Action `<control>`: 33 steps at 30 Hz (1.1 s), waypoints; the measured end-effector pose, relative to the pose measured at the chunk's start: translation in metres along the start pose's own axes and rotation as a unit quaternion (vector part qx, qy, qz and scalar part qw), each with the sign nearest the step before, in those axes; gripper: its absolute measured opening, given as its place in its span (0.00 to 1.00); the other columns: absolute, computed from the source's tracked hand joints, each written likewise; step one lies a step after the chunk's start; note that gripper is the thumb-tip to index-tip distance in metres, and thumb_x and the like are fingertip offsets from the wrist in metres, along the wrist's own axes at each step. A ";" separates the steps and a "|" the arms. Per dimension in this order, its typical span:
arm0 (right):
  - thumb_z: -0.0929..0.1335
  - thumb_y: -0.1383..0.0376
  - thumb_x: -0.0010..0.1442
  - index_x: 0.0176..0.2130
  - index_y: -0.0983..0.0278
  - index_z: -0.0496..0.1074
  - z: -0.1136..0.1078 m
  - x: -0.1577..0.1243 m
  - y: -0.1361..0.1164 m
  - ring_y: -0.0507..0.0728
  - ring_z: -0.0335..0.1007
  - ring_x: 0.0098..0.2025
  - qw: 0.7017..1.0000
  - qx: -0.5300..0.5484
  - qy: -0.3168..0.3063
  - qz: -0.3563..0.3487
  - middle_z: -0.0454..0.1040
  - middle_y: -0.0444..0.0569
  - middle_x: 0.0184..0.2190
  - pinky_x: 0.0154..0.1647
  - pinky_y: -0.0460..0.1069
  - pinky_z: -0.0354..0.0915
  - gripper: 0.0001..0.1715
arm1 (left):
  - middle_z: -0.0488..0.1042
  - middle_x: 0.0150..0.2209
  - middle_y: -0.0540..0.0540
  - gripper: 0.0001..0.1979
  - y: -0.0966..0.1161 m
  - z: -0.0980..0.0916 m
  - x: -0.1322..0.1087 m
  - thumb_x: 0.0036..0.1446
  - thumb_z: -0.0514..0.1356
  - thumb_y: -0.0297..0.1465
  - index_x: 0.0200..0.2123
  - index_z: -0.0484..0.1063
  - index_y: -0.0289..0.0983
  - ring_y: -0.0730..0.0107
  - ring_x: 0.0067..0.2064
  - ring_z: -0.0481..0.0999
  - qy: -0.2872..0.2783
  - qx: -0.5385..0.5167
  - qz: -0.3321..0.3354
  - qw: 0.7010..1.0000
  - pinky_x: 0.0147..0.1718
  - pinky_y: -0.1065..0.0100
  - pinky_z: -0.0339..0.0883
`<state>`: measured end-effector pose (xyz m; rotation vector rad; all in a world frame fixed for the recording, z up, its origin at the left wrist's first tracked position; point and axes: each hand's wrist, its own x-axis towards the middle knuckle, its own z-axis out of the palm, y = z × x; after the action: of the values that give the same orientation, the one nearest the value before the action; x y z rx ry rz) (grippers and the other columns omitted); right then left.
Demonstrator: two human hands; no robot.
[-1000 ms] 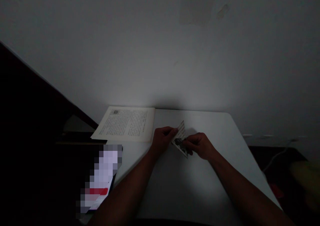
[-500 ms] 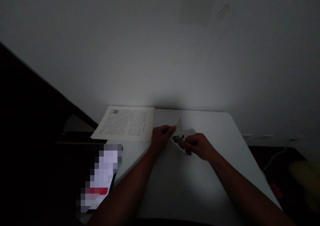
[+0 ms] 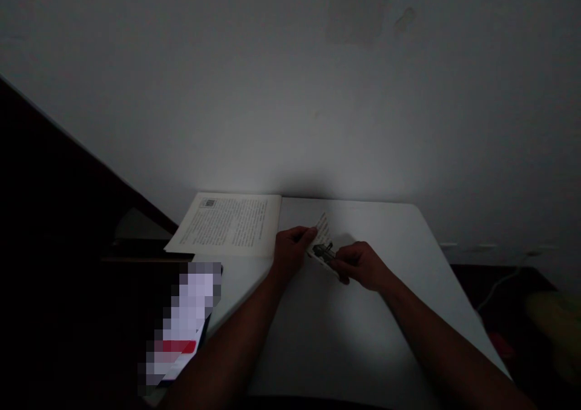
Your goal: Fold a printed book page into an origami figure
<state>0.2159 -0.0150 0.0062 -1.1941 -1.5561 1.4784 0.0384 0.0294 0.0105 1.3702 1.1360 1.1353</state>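
Note:
Between my hands, above the white table point(image 3: 381, 228), is a small folded piece of printed paper point(image 3: 324, 235) with lines of text and a dark picture. Its upper corner points up and away from me. My left hand point(image 3: 291, 249) pinches the paper's left side between thumb and fingers. On the other side, my right hand point(image 3: 358, 264) grips the lower right part with its fingertips. The fingers partly cover the paper, so its full folded shape is hidden.
Printed sheets point(image 3: 231, 225) lie at the table's back left, overhanging its left edge. A lit phone or tablet point(image 3: 190, 313), its screen blurred out, rests by my left forearm. A wall point(image 3: 290, 95) rises directly behind the table. A cable point(image 3: 499, 286) hangs at the right.
Both hands stay almost in place on the folded paper. The paper has tilted very slightly, its top corner shifting a little left.

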 end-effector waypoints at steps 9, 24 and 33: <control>0.71 0.52 0.50 0.19 0.66 0.69 0.001 -0.001 -0.001 0.48 0.64 0.16 1.000 0.026 -0.010 0.008 0.71 0.44 0.14 0.18 0.43 0.59 0.21 | 0.73 0.21 0.50 0.14 0.005 0.000 0.001 0.50 0.61 0.39 0.25 0.77 0.32 0.73 0.25 0.69 0.022 -0.002 -0.009 1.000 0.25 0.73 0.62; 0.66 0.49 0.55 0.20 0.66 0.71 -0.006 0.002 -0.002 0.50 0.66 0.18 0.996 0.060 0.029 -0.059 0.71 0.47 0.15 0.21 0.46 0.62 0.25 | 0.69 0.18 0.52 0.16 0.002 -0.003 0.004 0.51 0.60 0.40 0.22 0.74 0.32 0.76 0.21 0.65 0.007 -0.012 -0.020 1.000 0.23 0.74 0.59; 0.69 0.51 0.53 0.23 0.65 0.72 -0.007 0.006 0.006 0.51 0.67 0.20 0.993 0.028 0.106 -0.051 0.72 0.45 0.16 0.23 0.46 0.63 0.20 | 0.73 0.21 0.48 0.17 -0.003 0.003 0.000 0.50 0.62 0.41 0.26 0.76 0.31 0.74 0.23 0.68 -0.115 0.001 -0.034 0.993 0.23 0.73 0.61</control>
<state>0.2215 -0.0074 0.0010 -1.1797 -1.4017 1.2768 0.0410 0.0295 0.0069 1.4131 1.0088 0.9014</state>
